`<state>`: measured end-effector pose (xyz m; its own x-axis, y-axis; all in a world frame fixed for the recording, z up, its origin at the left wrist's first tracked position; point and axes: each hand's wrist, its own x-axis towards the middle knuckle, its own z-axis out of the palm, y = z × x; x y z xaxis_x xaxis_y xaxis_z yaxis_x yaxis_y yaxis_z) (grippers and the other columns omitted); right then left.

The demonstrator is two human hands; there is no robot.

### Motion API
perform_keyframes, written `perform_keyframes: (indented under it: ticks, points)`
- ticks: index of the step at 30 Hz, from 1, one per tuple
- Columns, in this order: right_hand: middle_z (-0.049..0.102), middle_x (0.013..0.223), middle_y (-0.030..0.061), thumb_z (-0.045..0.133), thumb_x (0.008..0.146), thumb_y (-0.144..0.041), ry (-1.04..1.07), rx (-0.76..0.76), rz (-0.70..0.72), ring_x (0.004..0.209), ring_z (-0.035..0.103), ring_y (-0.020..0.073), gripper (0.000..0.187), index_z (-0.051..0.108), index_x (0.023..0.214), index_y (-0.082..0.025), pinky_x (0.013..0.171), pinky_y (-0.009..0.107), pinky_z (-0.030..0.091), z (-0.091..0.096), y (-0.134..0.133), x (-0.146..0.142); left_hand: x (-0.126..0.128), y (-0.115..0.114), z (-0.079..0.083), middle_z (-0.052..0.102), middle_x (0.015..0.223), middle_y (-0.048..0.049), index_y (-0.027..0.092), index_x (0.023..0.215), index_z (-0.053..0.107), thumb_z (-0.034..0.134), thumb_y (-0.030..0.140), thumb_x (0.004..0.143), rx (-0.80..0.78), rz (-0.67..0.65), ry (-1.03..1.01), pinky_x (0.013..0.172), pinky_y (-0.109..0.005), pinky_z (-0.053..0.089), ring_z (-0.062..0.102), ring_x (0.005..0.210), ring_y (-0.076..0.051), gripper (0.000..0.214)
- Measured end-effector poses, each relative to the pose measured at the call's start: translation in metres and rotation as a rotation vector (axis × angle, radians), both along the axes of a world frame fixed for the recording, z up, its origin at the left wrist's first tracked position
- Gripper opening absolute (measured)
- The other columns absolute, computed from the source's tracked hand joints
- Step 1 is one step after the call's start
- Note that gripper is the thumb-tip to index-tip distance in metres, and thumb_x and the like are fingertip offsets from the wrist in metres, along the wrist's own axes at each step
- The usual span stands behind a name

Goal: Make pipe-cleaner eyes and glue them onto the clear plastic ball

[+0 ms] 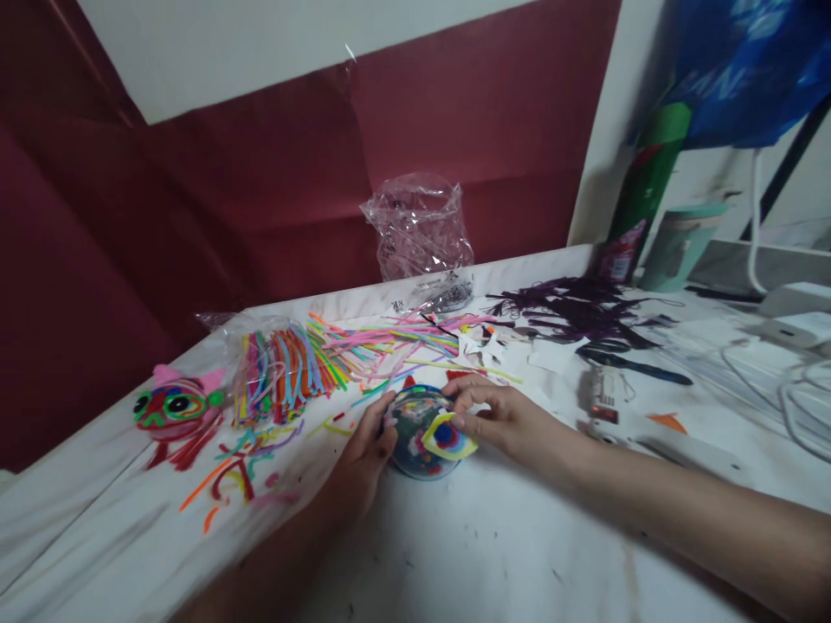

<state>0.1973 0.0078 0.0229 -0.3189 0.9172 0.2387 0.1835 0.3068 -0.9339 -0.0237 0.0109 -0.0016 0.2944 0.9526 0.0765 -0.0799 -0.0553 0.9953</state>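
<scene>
A clear, dark-looking ball (410,452) with bits of colour and small red points on top rests on the table in front of me. My left hand (371,437) grips its left side, thumb toward me. At the ball's right front, my right hand (484,408) pinches a yellow-edged eye-shaped piece (447,436) with blue and red rings. The piece lies over the ball's front; whether it is stuck there I cannot tell. Far left sits a finished-looking red and pink animal-face ball (174,411) with green-ringed eyes and red tassels.
Bundled coloured pipe cleaners (279,372) lie behind my left hand, with cut pieces (243,472) nearer. A clear plastic bag (421,229) stands at the back. Right of it are purple strands (571,311), scissors (636,365), white paper scraps (551,353), a green cup (681,247) and cables (789,398).
</scene>
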Motion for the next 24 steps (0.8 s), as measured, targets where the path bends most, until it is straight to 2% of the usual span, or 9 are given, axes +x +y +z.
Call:
perform_keyframes:
  ticks: [3,7,10,16,19,22,24]
  points:
    - [0.055,0.104,0.0091,0.062,0.075,-0.055,0.003,0.023,0.018,0.097,0.054,0.0246,0.037,0.061,0.066,-0.019,0.081,0.039,0.045,-0.003,-0.001,-0.003,0.001,-0.006,0.002,0.055,0.128,-0.0132,0.018,0.127,0.049,0.068,0.047,0.072,0.059,0.038,0.042,0.097,-0.042,0.041,0.049,0.118,-0.033,0.065]
    - [0.056,0.101,0.0072,0.061,0.077,-0.053,0.034,0.046,0.024,0.095,0.055,0.0224,0.035,0.059,0.066,-0.020,0.080,0.036,0.045,-0.006,-0.007,-0.009,0.005,-0.019,0.009,0.058,0.122,-0.0128,0.019,0.123,0.054,0.085,0.026,0.051,0.110,0.082,0.041,0.096,-0.041,0.042,0.049,0.117,-0.036,0.079]
    - [0.056,0.101,0.0071,0.062,0.077,-0.050,0.051,0.059,0.012,0.093,0.056,0.0218,0.032,0.058,0.067,-0.020,0.077,0.034,0.046,-0.009,-0.010,-0.013,0.010,-0.023,0.016,0.060,0.116,-0.0125,0.019,0.118,0.057,0.086,0.018,0.045,0.103,0.123,0.066,0.093,-0.042,0.044,0.050,0.115,-0.037,0.078]
    - [0.057,0.098,0.0063,0.063,0.078,-0.038,0.070,0.135,-0.027,0.092,0.055,0.0206,0.023,0.059,0.065,-0.020,0.081,0.034,0.043,-0.012,-0.011,-0.018,0.015,-0.020,0.021,0.063,0.107,-0.0091,0.020,0.110,0.060,0.084,0.021,0.048,0.141,0.257,0.283,0.085,-0.037,0.045,0.058,0.100,-0.031,0.066]
    - [0.058,0.094,0.0057,0.066,0.075,-0.040,0.128,0.054,-0.019,0.087,0.055,0.0202,0.021,0.059,0.071,-0.020,0.074,0.033,0.045,-0.013,-0.010,-0.018,0.008,-0.013,0.018,0.065,0.100,-0.0072,0.021,0.111,0.056,0.083,0.026,0.051,0.122,0.233,0.278,0.076,-0.033,0.048,0.062,0.089,-0.027,0.066]
    - [0.060,0.087,0.0049,0.059,0.079,-0.043,0.200,-0.048,-0.009,0.078,0.055,0.0180,0.024,0.058,0.078,-0.019,0.069,0.032,0.045,-0.014,-0.008,-0.016,-0.001,-0.005,0.015,0.066,0.097,-0.0066,0.020,0.112,0.051,0.082,0.034,0.054,0.045,0.169,0.213,0.067,-0.030,0.050,0.063,0.081,-0.025,0.067]
    - [0.060,0.086,0.0051,0.055,0.082,-0.041,0.203,-0.064,-0.017,0.076,0.054,0.0176,0.023,0.056,0.079,-0.019,0.068,0.033,0.045,-0.015,-0.009,-0.016,-0.003,-0.002,0.013,0.065,0.097,-0.0067,0.021,0.112,0.048,0.080,0.037,0.056,-0.008,0.134,0.161,0.065,-0.030,0.051,0.064,0.081,-0.024,0.066]
